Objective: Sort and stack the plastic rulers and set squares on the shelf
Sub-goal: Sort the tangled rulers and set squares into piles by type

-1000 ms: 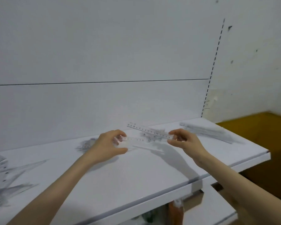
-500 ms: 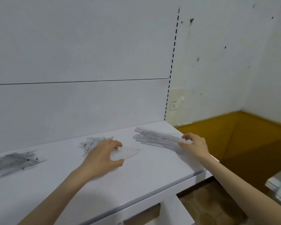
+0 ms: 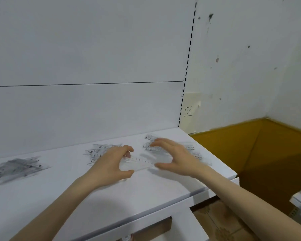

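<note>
Left grip (image 3: pixel 111 164) on faint set square (image 3: pixel 140 164)

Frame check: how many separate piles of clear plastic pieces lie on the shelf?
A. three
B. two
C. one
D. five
A: a left pile, a middle pile behind the left hand, which grips a clear piece, and a right pile partly hidden by the right hand.

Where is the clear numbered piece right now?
Head view: the clear numbered piece is over the white shelf, its left end gripped by the left hand, the open right hand just to its right.
</note>
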{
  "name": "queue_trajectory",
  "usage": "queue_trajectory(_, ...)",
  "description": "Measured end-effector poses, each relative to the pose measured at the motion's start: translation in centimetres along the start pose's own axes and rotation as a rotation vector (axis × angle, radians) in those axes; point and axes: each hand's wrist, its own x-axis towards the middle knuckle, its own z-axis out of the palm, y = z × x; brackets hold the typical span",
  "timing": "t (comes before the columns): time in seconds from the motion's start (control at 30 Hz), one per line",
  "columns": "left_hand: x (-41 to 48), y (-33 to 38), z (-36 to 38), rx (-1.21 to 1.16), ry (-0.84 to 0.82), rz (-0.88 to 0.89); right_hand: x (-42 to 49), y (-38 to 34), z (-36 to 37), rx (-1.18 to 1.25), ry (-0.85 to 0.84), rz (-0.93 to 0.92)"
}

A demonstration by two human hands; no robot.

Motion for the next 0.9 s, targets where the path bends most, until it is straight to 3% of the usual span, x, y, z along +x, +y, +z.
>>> queue_trajectory(0.2, -1.1, -0.2, -0.9, 0.019, 0.023, 0.026, 2.4, -3.8, 3.1, 0.025, -0.053, -0.284)
queue_trajectory(0.37, -4.2, -2.3, -3.3, 0.183, 0.029, -0.038, 4.4, -4.4, 4.3, 0.035, -0.094, -0.288)
queue_trajectory(0.6, -13.0, -9.0, -8.7, 0.338, 0.118, -0.332, 10.5, -4.7, 8.4, 0.077, 0.000, -0.146)
queue_trajectory(0.9, -19.3, -11.4, -10.8, 0.403, 0.194, -0.459, 12.9, -6.0, 12.5, -0.172, 0.022, -0.183)
